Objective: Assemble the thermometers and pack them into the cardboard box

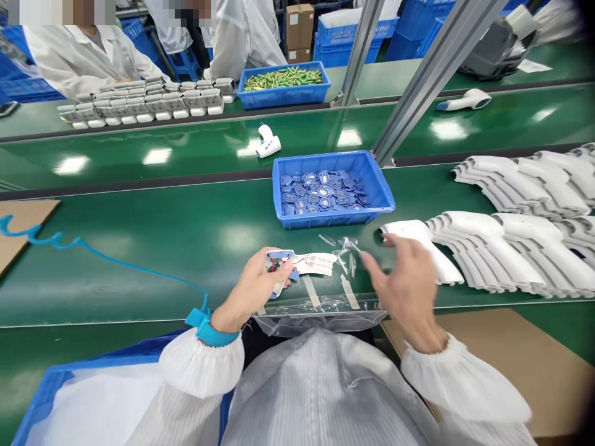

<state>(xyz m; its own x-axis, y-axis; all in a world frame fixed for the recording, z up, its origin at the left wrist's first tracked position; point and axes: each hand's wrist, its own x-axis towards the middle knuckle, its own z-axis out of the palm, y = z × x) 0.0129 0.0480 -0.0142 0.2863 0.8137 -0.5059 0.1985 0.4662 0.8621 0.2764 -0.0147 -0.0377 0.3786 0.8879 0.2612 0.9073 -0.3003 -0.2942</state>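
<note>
My left hand [260, 282], with a blue strap at its wrist, grips a white open housing [316, 264] that shows wires and small electronic parts. The housing's handle end points right. My right hand [409, 279] has its thumb and fingers apart and holds nothing; it is beside the nearest white curved shell [425, 244]. Between the hands lie clear plastic scraps [346, 251] on the green bench. Strips of tape [349, 292] stick near the bench edge.
A blue bin [333, 217] of blue parts stands ahead. Rows of white shells [493, 248] lie right. A coiled blue cord [134, 267] crosses the left. A metal post [418, 80] rises behind the bin. Cardboard [506, 365] lies lower right. People in white coats are across the line.
</note>
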